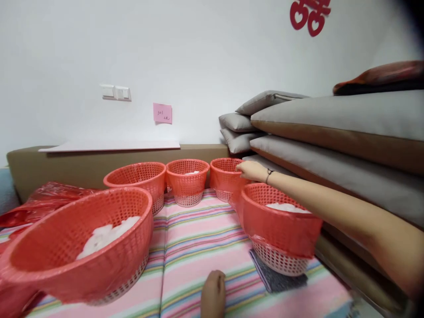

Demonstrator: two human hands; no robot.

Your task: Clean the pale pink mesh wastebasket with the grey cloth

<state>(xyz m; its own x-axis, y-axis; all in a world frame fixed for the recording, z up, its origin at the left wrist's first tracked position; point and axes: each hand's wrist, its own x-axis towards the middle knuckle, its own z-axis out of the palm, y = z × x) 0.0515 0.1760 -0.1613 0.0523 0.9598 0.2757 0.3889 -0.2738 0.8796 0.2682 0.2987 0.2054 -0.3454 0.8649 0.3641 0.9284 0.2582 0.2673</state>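
Far out in front, my right hand (pixel 251 170) is closed at the rim of the back right red plastic basket (pixel 225 176); its fingertips are partly hidden inside. My left hand (pixel 213 287) rests as a fist on the striped cloth (pixel 185 247) near the bottom, with nothing visible in it. Under my right forearm stands a nearer red basket (pixel 278 229), wrapped in red film, with white material (pixel 287 207) inside. A big basket (pixel 99 265) at the left also holds white stuff (pixel 107 236).
Two more baskets, one at back left (pixel 135 176) and one at back centre (pixel 187 179), stand before a padded headboard (pixel 198 152). Grey cushions (pixel 331 154) are stacked at right. Red plastic film (pixel 56 196) lies at left. A dark cloth (pixel 276 274) pokes out under the nearer right basket.
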